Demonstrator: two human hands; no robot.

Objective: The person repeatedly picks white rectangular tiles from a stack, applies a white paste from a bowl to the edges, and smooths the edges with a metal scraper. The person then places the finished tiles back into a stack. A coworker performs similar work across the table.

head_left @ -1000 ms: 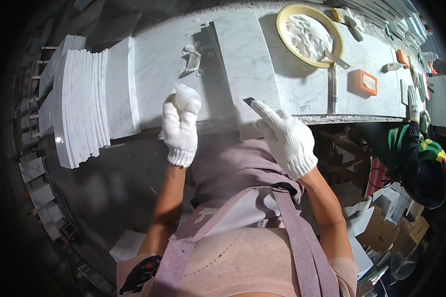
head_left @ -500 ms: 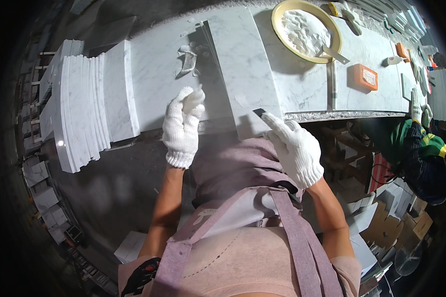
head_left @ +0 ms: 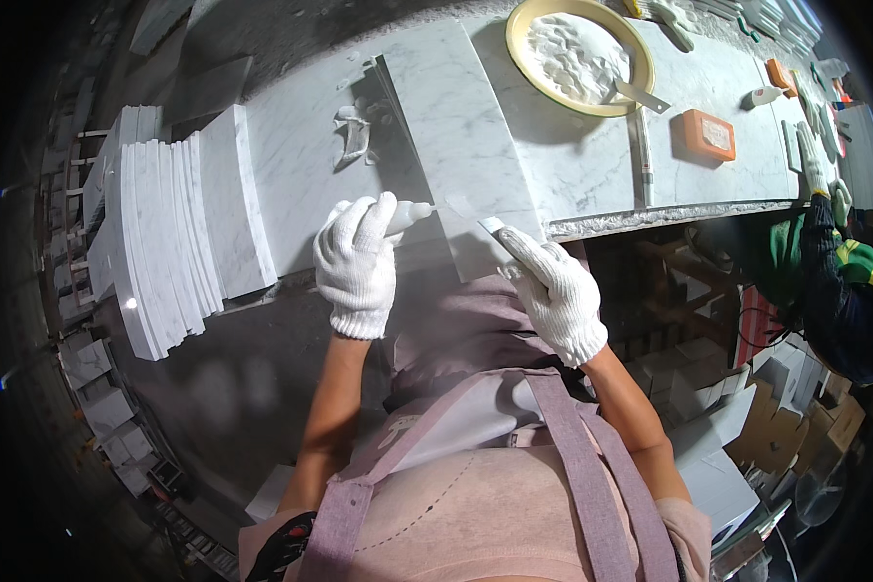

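Both my hands wear white knit gloves. My left hand [head_left: 357, 262] grips a small white squeeze bottle [head_left: 407, 214] whose nozzle points right at the near end of a white marble strip [head_left: 456, 126] lying across the marble bench [head_left: 291, 184]. My right hand [head_left: 553, 291] holds a thin flat blade [head_left: 490, 226] against the strip's near edge, its forefinger stretched along the blade.
A stack of curved marble slabs [head_left: 175, 233] stands at the left. Farther back sit a yellow-rimmed bowl of white paste [head_left: 577, 58] with a scraper, an orange block [head_left: 706, 134] and small tools. Another person's sleeve [head_left: 839, 281] is at the right. Boxes [head_left: 737, 407] lie below.
My left hand has turned and brought the squeeze bottle's nozzle to the strip's near end. My right hand has stayed at the strip's edge with the blade.
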